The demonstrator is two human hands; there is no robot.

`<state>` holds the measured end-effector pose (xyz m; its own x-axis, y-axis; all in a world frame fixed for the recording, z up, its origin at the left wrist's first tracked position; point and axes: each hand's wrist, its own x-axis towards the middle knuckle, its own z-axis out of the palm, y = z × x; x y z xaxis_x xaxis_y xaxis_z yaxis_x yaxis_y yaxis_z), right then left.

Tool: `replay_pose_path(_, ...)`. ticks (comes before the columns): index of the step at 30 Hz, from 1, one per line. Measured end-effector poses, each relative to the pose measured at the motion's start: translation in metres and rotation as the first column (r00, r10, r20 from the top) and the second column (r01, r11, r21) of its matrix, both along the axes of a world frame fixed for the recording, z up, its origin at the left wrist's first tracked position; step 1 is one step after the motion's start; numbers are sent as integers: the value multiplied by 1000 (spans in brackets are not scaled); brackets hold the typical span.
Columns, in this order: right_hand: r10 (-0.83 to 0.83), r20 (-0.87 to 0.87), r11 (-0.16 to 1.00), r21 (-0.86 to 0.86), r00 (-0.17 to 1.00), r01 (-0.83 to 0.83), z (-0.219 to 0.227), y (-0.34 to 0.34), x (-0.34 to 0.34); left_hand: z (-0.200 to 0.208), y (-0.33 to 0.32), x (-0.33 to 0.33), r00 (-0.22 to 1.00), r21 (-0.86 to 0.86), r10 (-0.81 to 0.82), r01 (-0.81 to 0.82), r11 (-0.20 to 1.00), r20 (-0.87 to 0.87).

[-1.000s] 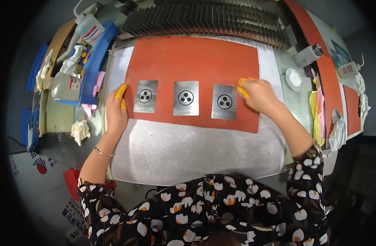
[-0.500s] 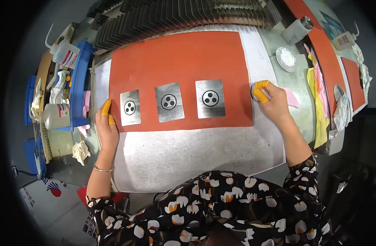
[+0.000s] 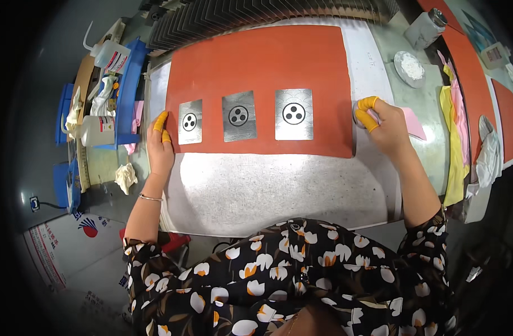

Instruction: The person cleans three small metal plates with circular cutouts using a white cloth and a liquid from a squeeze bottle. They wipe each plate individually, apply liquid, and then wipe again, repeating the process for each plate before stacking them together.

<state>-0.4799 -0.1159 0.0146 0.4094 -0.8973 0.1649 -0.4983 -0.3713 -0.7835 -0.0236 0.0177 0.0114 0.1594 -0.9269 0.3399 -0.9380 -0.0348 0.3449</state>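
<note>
My left hand (image 3: 160, 147) lies along the left edge of an orange-red mat (image 3: 256, 61). Its fingers are stretched out, with yellow finger cots touching the mat's edge. Three silver metal plates rest in a row on the mat: a left one (image 3: 190, 134), a middle one (image 3: 239, 132) and a right one (image 3: 293, 133). Each bears a dark ring with three dots. Beyond the mat's right edge, my right hand (image 3: 384, 124) is closed, yellow cots on two curled fingers. A pale, round-edged thing (image 3: 355, 114) shows partly under these fingers; its kind is hidden.
Dark upright fins (image 3: 267, 12) stand behind the mat. To the right are a white dish of white material (image 3: 409, 69), a metal-topped bottle (image 3: 425, 29), pink paper (image 3: 413, 124) and yellow cloth (image 3: 453, 145). A blue tray (image 3: 132, 84) and squeeze bottles (image 3: 112, 56) stand left.
The whole view has shifted, so mat, plates and hands appear higher and farther right. Both hands keep their places beside the mat, and the plates lie as before.
</note>
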Motion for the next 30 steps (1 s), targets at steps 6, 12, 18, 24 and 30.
replay_pose_path(6,20,8,997,77,1000,-20,0,-1,-5,-2,-1,2,1000,11,14,-15,1000,20)
replay_pose_path(12,25,-15,996,81,1000,-23,4,0,1,-3,1,-1,999,-27,35,-35,999,-13)
replay_pose_path(18,26,-40,998,62,999,-24,5,3,-1,4,2,-3,998,-23,35,-36,999,-51)
replay_pose_path(24,-85,-252,996,-5,964,87,15,11,-4,1,6,-1,999,-48,43,-45,998,-28)
replay_pose_path(30,-468,-452,881,-301,759,364,38,15,-86,6,-9,-9,999,-89,41,-44,995,-34)
